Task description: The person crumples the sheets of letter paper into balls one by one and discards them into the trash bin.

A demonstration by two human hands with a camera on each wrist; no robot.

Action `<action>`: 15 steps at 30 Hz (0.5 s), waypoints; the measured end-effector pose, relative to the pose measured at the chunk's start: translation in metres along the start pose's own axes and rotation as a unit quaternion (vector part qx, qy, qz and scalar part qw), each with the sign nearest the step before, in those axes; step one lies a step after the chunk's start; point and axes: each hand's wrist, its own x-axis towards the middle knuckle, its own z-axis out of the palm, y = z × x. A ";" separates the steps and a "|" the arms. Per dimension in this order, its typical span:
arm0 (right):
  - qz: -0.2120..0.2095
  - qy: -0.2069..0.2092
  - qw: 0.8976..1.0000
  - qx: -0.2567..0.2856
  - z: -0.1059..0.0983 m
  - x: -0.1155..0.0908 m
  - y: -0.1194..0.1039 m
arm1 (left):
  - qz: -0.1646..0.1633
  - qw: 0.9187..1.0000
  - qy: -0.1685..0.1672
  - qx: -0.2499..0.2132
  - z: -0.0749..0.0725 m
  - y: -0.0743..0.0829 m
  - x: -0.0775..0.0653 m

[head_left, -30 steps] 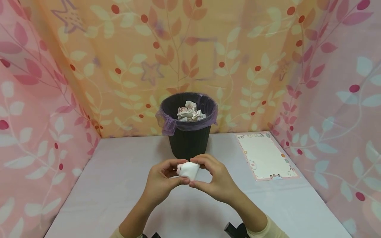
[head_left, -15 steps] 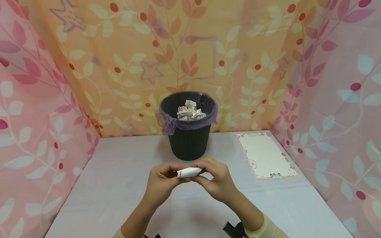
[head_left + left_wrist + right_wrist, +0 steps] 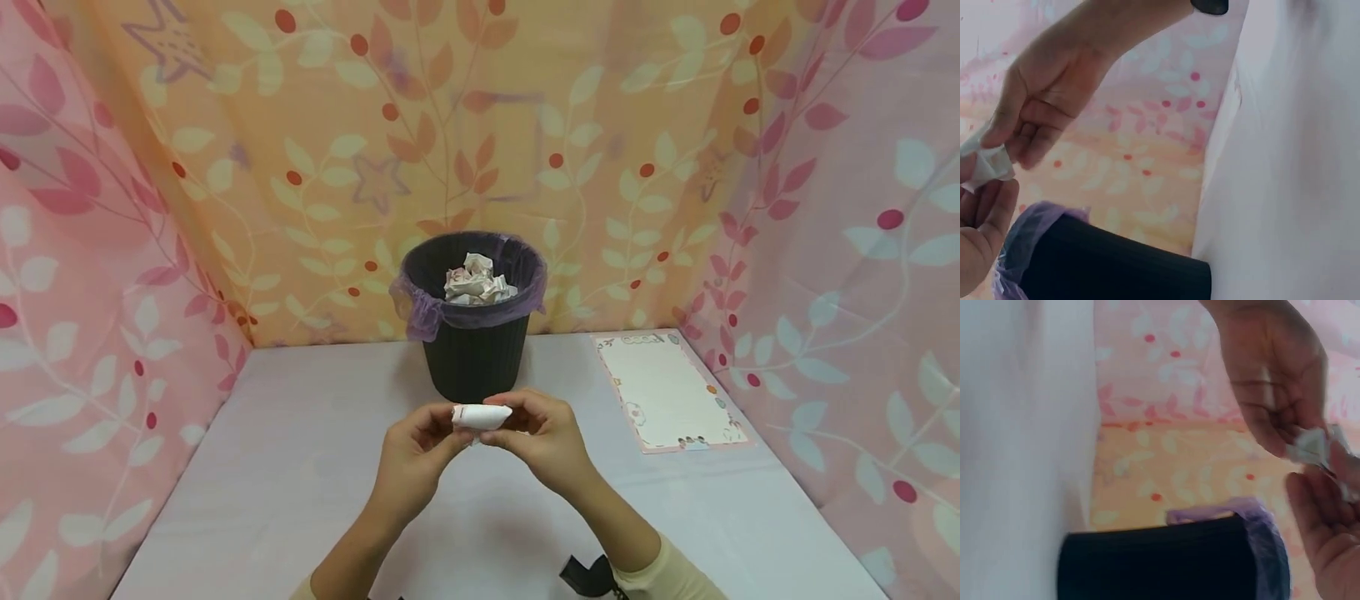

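A small, folded wad of white paper (image 3: 483,417) with a reddish mark near its left end is held between both hands in front of the bin. My left hand (image 3: 411,454) pinches the left end, thumb in front and fingers behind. At the other end, my right hand (image 3: 553,446) grips the paper between thumb and fingers. The left wrist view shows creases in the paper (image 3: 992,165), with the right hand (image 3: 1054,81) above and the left hand (image 3: 982,250) below. In the right wrist view the fingers partly cover the paper (image 3: 1310,445).
Behind the hands stands a black bin (image 3: 474,362) lined with a purple bag (image 3: 423,312), holding crumpled paper (image 3: 476,282). A sheet of paper with a decorated border (image 3: 667,392) lies at the table's (image 3: 300,467) back right. Patterned curtains (image 3: 337,125) enclose three sides.
The paper showed a broad white face, then was pressed to a flatter, narrower shape between the fingers. It is now slightly higher, and both hands still hold it.
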 end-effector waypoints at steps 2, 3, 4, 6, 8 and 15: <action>0.002 -0.007 0.999 -0.039 -0.002 0.001 -0.002 | -0.010 1.000 0.015 0.010 0.001 -0.001 0.001; 0.004 -0.008 0.998 -0.056 -0.003 0.001 -0.003 | -0.011 1.000 0.016 0.014 0.001 -0.002 0.001; 0.007 -0.008 0.998 -0.058 -0.004 0.002 -0.004 | -0.010 1.000 0.011 0.013 0.001 -0.002 0.002; 0.024 0.003 0.998 -0.055 -0.006 0.002 -0.005 | -0.003 1.000 -0.013 -0.002 0.002 -0.004 0.003; 0.045 0.019 0.998 -0.033 -0.007 0.003 -0.005 | 0.008 0.999 -0.042 -0.022 0.002 -0.005 0.003; 0.079 0.009 0.997 0.013 -0.005 0.002 -0.007 | 0.034 0.998 -0.044 -0.015 0.004 -0.004 0.000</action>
